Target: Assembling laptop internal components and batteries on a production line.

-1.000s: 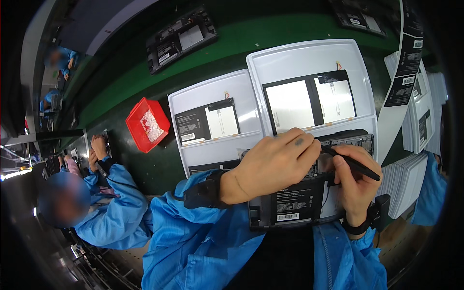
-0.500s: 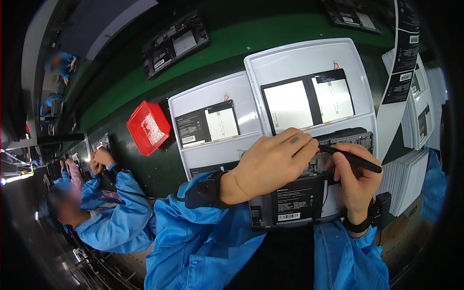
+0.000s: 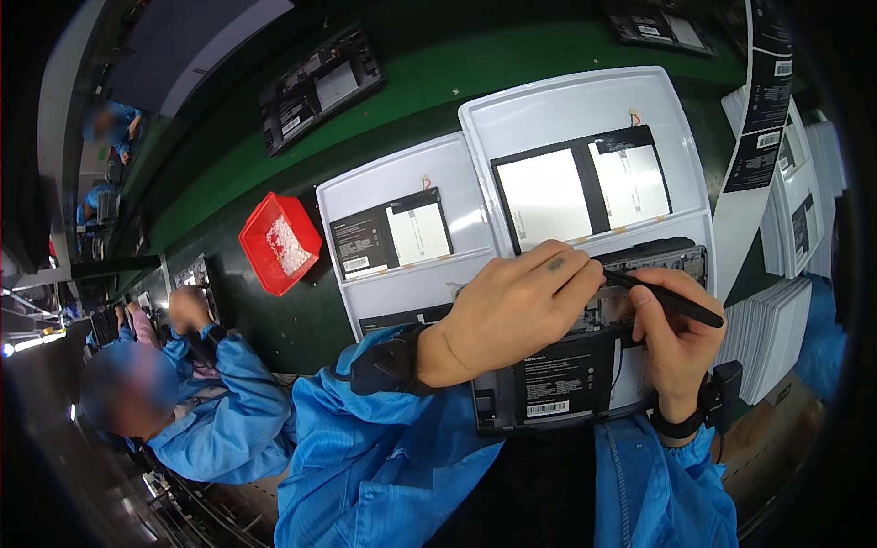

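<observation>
An opened laptop base (image 3: 489, 411) lies in front of me, its circuit board partly covered by my hands. A black battery with a white label (image 3: 548, 408) sits in its near part. My right hand (image 3: 676, 342) grips a slim black stick-like tool (image 3: 681, 306); its thin tip points left at the board, and its exact kind is unclear. Above the board's far part, my left hand (image 3: 521, 310) is closed with fingers bent down, meeting the tool's tip. Whatever those fingers pinch is hidden beneath them.
Beyond the laptop stand white trays (image 3: 585, 87) holding black-and-silver batteries (image 3: 548, 196). A red bin (image 3: 274, 242) of small white pieces is left of them. More laptop bases (image 3: 322, 91) lie on the green surface. A label strip (image 3: 763, 119) hangs right, near stacked white trays (image 3: 763, 342). A co-worker (image 3: 219, 402) sits left.
My hands and the tool stay almost in place. The laptop bases on the green surface have shifted slightly left. The co-worker's head has moved, and their hands have shifted a little.
</observation>
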A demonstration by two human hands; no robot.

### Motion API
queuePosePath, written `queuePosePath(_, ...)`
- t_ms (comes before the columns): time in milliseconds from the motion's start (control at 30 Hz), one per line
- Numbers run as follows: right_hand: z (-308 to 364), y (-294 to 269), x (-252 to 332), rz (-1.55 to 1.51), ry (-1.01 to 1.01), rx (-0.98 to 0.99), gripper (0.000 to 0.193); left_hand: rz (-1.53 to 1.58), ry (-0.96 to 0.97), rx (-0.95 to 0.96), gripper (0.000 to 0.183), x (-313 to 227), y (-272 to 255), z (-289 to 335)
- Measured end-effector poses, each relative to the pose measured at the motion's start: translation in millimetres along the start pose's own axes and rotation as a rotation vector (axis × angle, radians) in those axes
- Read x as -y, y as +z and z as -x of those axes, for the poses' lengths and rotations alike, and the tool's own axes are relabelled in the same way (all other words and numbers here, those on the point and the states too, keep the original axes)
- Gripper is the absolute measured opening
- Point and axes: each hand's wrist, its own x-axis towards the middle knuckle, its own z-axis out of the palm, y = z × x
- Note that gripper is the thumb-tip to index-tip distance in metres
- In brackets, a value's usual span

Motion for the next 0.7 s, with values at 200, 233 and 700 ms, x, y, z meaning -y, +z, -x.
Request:
queuePosePath(200,0.3,0.6,4.4,0.105,-0.056,0.036,0.015,0.014,-0.008,0.010,0.023,-0.7,-1.6,-1.6)
queuePosePath(233,-0.1,0.8,4.0,0.084,-0.040,0.029,0.015,0.013,-0.006,0.009,0.023,-0.6,-1.3,-1.5)
queuePosePath(700,0.3,0.5,4.6,0.005,0.045,-0.003,0.017,0.020,-0.015,-0.006,0.022,-0.3,1.1,-0.4)
